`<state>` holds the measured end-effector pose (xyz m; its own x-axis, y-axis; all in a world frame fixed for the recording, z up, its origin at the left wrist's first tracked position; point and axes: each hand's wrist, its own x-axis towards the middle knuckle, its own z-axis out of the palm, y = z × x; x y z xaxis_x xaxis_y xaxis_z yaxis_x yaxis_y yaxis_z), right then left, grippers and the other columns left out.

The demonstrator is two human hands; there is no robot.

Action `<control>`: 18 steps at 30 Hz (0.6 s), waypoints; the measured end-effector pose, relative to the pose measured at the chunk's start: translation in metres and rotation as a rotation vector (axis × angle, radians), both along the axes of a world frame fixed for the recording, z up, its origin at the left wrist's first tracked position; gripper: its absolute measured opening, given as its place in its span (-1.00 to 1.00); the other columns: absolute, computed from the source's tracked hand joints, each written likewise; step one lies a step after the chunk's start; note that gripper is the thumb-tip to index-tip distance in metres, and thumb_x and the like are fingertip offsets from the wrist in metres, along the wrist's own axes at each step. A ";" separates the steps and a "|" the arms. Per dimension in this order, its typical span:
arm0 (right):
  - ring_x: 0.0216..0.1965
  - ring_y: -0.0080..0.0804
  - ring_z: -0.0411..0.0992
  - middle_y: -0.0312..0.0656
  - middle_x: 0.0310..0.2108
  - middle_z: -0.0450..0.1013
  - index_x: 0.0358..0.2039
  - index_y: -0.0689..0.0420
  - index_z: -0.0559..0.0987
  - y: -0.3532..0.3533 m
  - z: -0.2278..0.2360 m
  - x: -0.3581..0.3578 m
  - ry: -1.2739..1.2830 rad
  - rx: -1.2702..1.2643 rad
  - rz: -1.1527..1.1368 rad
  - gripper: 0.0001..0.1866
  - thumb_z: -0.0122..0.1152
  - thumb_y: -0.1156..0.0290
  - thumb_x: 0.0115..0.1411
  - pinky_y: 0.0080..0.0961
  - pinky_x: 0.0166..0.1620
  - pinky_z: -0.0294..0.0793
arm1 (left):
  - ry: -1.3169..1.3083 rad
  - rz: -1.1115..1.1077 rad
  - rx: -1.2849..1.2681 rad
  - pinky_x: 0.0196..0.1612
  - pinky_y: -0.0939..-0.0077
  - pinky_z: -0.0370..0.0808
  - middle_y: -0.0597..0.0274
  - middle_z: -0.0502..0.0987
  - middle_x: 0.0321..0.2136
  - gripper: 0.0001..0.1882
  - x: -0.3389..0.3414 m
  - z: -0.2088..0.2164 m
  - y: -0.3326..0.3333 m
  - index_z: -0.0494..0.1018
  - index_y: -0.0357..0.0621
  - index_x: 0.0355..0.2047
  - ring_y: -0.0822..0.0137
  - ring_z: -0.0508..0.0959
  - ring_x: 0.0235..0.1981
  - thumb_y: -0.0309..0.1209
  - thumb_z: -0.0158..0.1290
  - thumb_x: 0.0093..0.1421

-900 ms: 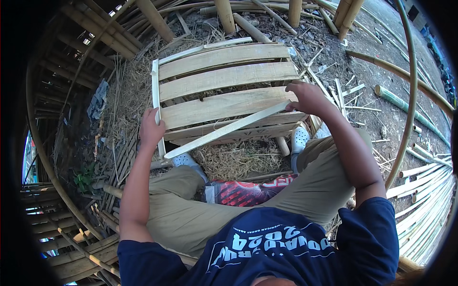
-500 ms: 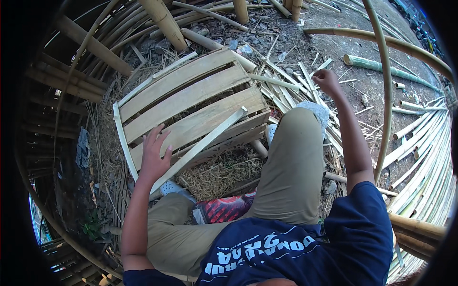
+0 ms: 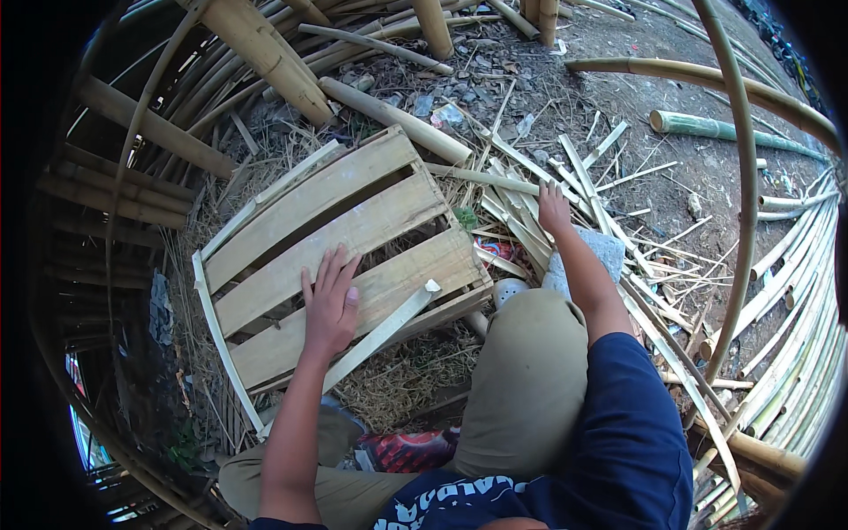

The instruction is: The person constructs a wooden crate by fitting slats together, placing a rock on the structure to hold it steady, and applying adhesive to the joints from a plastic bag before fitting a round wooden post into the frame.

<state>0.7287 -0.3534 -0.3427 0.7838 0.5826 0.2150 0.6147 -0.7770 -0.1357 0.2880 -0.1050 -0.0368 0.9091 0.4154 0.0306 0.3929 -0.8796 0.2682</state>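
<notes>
A slatted wooden crate lies before me with its slats facing up. My left hand is spread on the crate's near slats, holding nothing. Pale split bamboo strips run along the crate's edges: a left strip, a far strip, and a near strip slanting under my left wrist. My right hand reaches over a heap of bamboo strips right of the crate. Its fingers are stretched out at the end of a longer strip; I cannot see anything gripped.
A grey block lies beside my right knee. Thick bamboo poles and posts stand or lie beyond the crate. A green bamboo pole and many split lengths lie on the right. Dry straw and a red printed bag are near my legs.
My left hand has moved right and spread onto the crate's slats. My right hand has come left and nearer, down to the strip heap. The view has shifted slightly.
</notes>
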 end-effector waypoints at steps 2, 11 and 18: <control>0.28 0.01 0.36 0.05 0.16 0.40 0.30 0.18 0.32 -0.005 -0.015 0.024 0.063 -0.145 -0.007 -0.46 0.12 0.40 0.32 0.18 0.18 0.45 | 0.008 -0.008 0.000 0.52 -0.27 -0.38 0.11 0.13 0.52 -0.43 0.008 0.001 -0.001 0.30 0.09 0.43 0.02 0.02 0.56 -0.07 -0.31 0.51; -0.12 0.11 0.56 0.05 -0.22 0.56 -0.13 0.24 0.51 -0.003 0.000 0.035 0.141 -0.121 0.220 -0.78 0.12 0.56 0.19 -0.01 -0.07 0.56 | 0.012 0.008 -0.004 0.53 -0.24 -0.35 0.10 0.14 0.51 -0.42 0.007 0.006 -0.001 0.30 0.06 0.42 0.01 0.04 0.55 -0.06 -0.28 0.49; -0.12 0.17 0.60 0.18 -0.18 0.63 -0.22 0.30 0.63 -0.053 0.132 -0.007 0.504 -0.071 -0.016 -0.80 0.13 0.52 0.19 -0.03 -0.02 0.56 | 0.032 0.021 0.004 0.53 -0.18 -0.37 0.09 0.14 0.51 -0.38 0.004 0.008 -0.003 0.27 -0.01 0.42 0.01 0.02 0.56 -0.01 -0.34 0.51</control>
